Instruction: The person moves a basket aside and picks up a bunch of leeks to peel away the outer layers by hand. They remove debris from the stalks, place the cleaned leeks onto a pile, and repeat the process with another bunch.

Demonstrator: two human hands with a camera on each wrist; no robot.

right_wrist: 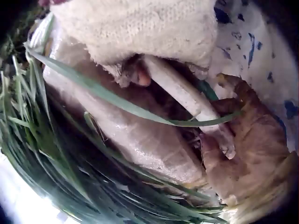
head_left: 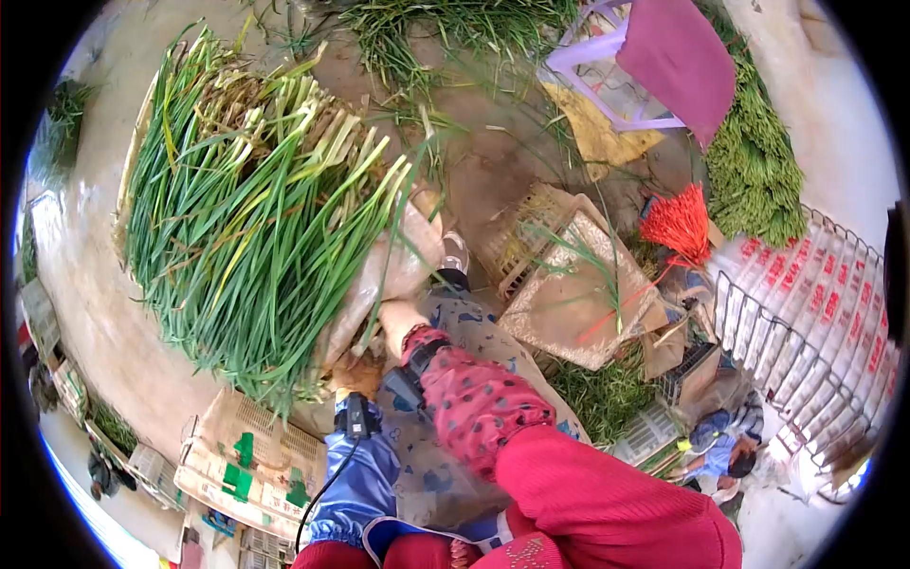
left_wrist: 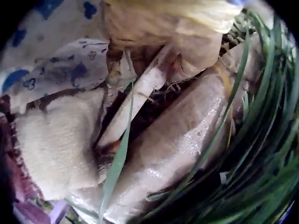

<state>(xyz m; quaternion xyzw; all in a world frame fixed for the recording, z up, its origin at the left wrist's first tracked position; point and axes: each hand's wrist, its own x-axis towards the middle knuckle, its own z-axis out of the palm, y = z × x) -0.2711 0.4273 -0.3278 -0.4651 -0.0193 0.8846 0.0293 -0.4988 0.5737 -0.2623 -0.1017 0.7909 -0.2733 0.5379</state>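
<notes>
Setting: a floor (head_left: 474, 166) strewn with loose greens (head_left: 455, 33); a purple stool (head_left: 678, 62), a bundle of red ties (head_left: 678, 226) and a wire rack (head_left: 806, 379) of printed white bags.

Item 1: one heap of long green leaves (head_left: 246, 237), layered, on your left. Pale stem ends lie toward the top of the head view, blades mostly draping down and left.

Item 2: one pale strip (right_wrist: 184, 95), before you, beside the heap's clear plastic wrap (right_wrist: 121, 128). Its long axis runs from glove to glove, roughly along the wrap's edge — in the right wrist view, slanting from upper left to lower right.

Hands: your right hand (right_wrist: 149, 37), white-gloved, grasps the strip's upper end. Your left hand (right_wrist: 254, 149), brown-gloved, has its fingers curved beside the lower end; whether they grip, you cannot tell.

Progress, by judgement: partway. Done — leaves stacked. Left — the strip seems unsettled, and the floor greens lie ungathered.
</notes>
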